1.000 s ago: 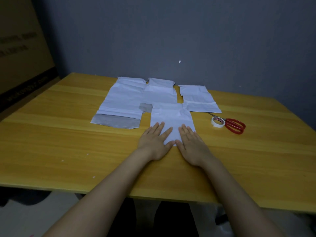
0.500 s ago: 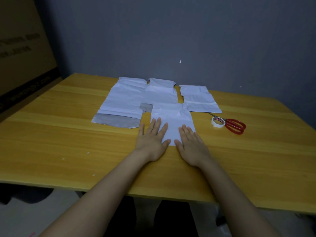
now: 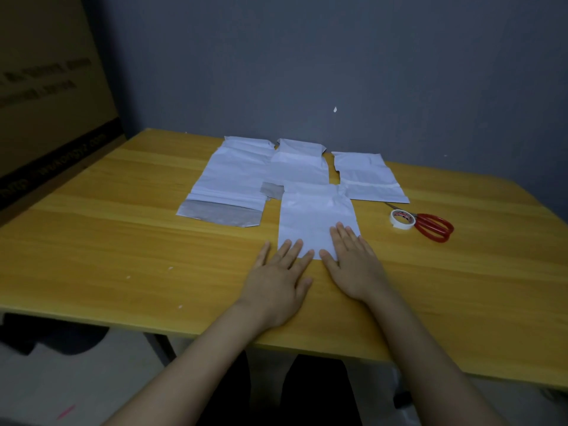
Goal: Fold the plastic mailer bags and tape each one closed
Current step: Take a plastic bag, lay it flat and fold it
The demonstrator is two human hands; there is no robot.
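Flat and open, both hands, gripping nothing. Left hand [image 3: 276,278] palm down, fingers [image 3: 284,249] spread, the tips of three resting on the near edge of the nearest mailer bag [image 3: 316,219], the outermost finger on bare wood beside it. Right hand [image 3: 353,265] likewise flat, fingers together, laid over the bag's near right corner (thumb tip just at the near edge).

Left to right across the yellow wooden table [image 3: 123,241]: a cardboard box [image 3: 46,103] with dark printing against the left side, lettering too blurred to read. Then the largest mailer bag [image 3: 233,179], white, lying flat with its grey flap [image 3: 219,212] turned out toward the near side. Just right of it, a second white bag [image 3: 299,164] at the back, overlapping the big one's right edge, a small grey patch showing at its near left corner. In front of that, the nearest bag under the hands, its far edge over the second bag's near edge. Further right, a third white bag [image 3: 368,179] lying apart at the back, a fold line across it. Near its right front corner, a roll of tape [image 3: 402,219] lying flat, touching red-handled scissors [image 3: 433,227], whose blades point back toward the third bag.

Behind everything, a plain grey wall [image 3: 338,56].
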